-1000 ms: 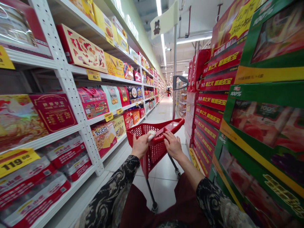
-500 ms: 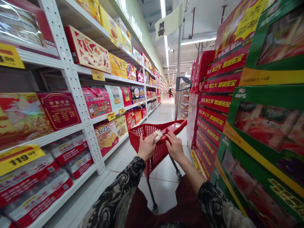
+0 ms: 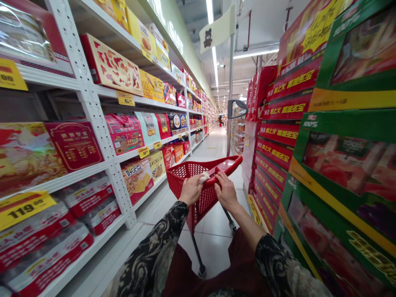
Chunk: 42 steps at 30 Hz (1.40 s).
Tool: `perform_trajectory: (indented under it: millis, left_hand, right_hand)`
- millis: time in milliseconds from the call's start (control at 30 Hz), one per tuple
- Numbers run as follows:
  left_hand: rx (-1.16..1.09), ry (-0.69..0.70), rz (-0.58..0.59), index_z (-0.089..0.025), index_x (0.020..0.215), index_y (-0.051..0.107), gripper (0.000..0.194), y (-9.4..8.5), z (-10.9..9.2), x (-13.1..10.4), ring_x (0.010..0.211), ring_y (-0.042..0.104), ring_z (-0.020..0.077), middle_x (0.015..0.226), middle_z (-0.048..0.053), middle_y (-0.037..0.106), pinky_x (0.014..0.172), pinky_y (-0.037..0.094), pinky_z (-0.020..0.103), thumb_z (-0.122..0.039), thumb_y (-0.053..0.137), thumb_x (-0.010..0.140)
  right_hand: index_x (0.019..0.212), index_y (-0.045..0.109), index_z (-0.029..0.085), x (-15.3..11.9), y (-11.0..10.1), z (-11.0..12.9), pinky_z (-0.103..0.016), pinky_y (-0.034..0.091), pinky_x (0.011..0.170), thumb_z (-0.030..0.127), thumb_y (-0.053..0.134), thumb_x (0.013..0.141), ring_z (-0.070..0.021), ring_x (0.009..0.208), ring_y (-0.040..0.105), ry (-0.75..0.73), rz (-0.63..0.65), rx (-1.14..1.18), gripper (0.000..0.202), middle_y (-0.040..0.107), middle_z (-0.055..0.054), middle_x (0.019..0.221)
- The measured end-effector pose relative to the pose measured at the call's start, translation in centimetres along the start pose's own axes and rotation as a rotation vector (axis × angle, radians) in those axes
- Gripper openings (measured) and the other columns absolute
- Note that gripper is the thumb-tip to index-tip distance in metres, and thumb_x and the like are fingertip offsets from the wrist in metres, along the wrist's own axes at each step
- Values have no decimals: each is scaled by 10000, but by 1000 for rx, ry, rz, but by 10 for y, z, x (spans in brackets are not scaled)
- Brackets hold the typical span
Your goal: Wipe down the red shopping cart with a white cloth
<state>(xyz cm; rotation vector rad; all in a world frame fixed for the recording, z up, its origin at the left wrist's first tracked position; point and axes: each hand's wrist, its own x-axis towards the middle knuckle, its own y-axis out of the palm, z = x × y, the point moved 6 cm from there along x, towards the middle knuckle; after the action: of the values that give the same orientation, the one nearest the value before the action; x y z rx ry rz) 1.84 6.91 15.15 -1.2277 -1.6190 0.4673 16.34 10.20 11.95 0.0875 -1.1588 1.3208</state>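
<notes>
On the left, food boxes (image 3: pixel 113 66) and wrapped bottles (image 3: pixel 43 247) are carried by white shelves (image 3: pixel 66 24). To the right of them a red cart (image 3: pixel 177 171) is placed on the floor (image 3: pixel 213 239), in the middle of the aisle. Its handle (image 3: pixel 236 161) is held by both hands: the left hand (image 3: pixel 191 190) is closed at the near left part, where a white crumpled thing (image 3: pixel 204 177) is kept against the handle, and the right hand (image 3: pixel 226 190) is bent loosely over it, a little farther right. So the hold on the cart is already made, and no box from the shelves is seen in either hand. What lies at the bottom of the basket cannot be told.

Beyond the handle a pole (image 3: pixel 229 82) with a flag (image 3: pixel 216 33) is seen; its foot is hidden. On the right, red boxes (image 3: pixel 278 130) and, nearer, green boxes (image 3: pixel 340 119) are stacked high.

As for room, more floor is shown between the cart and the shelves than on the right, where the handle's end is rather near the red boxes. The longest open way is given straight ahead, along the shelf edges.
</notes>
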Motion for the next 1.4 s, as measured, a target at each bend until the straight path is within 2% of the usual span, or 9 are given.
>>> perform_trajectory:
  millis: [267,400,533,767,833,900,1067,1267,1400]
  left_hand:
    - [156,114,-14,-216,1169,515,317,0,-32,-8,1135,513,173,1229,56,591,1040,270,425,-250,386,881]
    - [170,116,-6,-238,1210,482,341,-1,-29,-9,1166,495,173,1272,55,562,1061,224,464,-241,381,884]
    - [167,35,-29,-245,1200,489,333,-5,-17,-6,1141,515,175,1250,50,580,1049,242,478,-259,362,892]
    - [220,128,12,-265,1217,479,344,5,-43,-5,1177,487,188,1318,59,523,1049,243,489,-266,385,886]
    - [211,123,11,-270,1230,469,356,4,-39,-7,1187,479,182,1320,54,523,1057,234,491,-257,384,885]
    - [189,83,-2,-272,1240,463,370,1,-25,-9,1187,479,174,1308,47,534,1061,233,482,-240,380,881]
    - [127,-100,-45,-264,1222,487,366,-5,12,-11,1172,492,174,1287,42,553,1035,289,444,-252,355,881]
    - [63,19,-25,-243,1191,516,356,2,2,-3,1152,505,155,1248,32,580,1004,339,382,-231,370,866]
    - [43,12,35,-248,1185,523,344,3,5,3,1125,522,152,1223,24,595,996,352,366,-273,382,872]
  right_hand:
    - [1204,538,176,-2,-1,-2,-468,314,1034,199,433,814,-231,1283,375,-9,-19,1,404,485,-104,1336]
    - [1217,530,177,-2,-2,-3,-474,316,1033,198,430,817,-230,1284,375,-18,5,-9,413,472,-101,1351]
    - [1219,531,175,-2,0,-2,-478,315,1035,214,427,830,-232,1292,363,-17,10,2,404,471,-101,1352]
    - [1244,515,164,-2,2,-5,-467,316,1040,207,421,824,-234,1297,358,-7,4,10,432,463,-110,1357]
    - [1246,513,182,-3,1,-5,-467,316,1040,208,425,827,-229,1298,357,-15,9,8,430,458,-98,1363]
    - [1242,516,193,-3,1,-5,-471,318,1036,213,429,831,-228,1300,354,-28,14,6,421,455,-91,1367]
    - [1233,523,166,-4,2,-3,-475,327,1028,220,424,835,-237,1298,356,-27,2,11,413,457,-112,1363]
    - [1224,529,140,-3,1,-3,-470,327,1033,218,422,827,-243,1296,360,-20,8,0,419,463,-124,1355]
    - [1218,534,161,-3,0,-2,-470,323,1038,205,420,825,-233,1294,364,-14,-2,-1,411,470,-115,1350]
